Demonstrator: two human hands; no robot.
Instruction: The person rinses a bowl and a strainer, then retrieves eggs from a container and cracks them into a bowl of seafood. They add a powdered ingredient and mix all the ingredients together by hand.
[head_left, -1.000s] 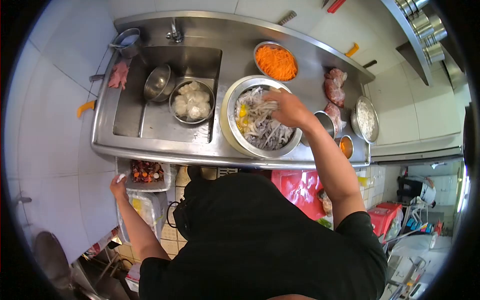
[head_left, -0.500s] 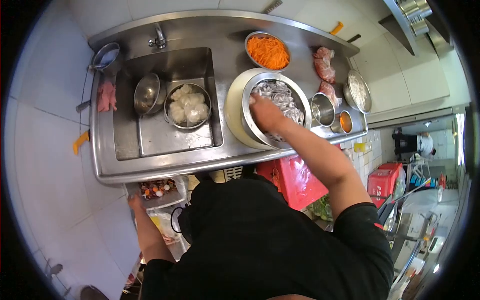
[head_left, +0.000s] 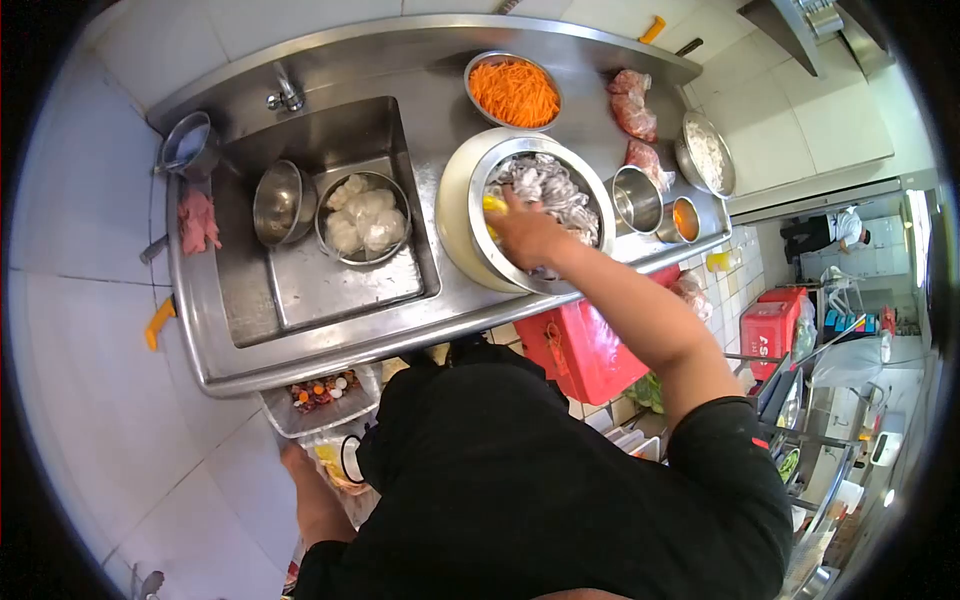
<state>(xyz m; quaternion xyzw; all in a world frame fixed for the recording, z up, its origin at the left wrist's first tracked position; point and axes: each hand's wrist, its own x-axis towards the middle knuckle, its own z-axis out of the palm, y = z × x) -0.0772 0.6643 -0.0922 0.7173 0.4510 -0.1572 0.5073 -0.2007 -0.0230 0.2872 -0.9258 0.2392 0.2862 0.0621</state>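
Observation:
My right hand is inside a wide metal bowl, its fingers apart over greyish-white strips. A small yellow item shows beside its fingertips; what it is I cannot make out. The bowl sits in or on a large cream-coloured round container. My left hand is low on the left, below a tray of mixed scraps under the counter edge. A gap shows between that hand and the tray, and its fingers are not clear.
A sink holds an empty bowl and a pot of pale bagged lumps. Shredded carrot, bagged meat and metal containers stand on the counter. A red crate is below. A person stands far right.
My left hand has left the tray's edge and dropped lower. My right hand stays in the bowl, with its fingers shifted and the yellow item now visible. The view has tilted slightly.

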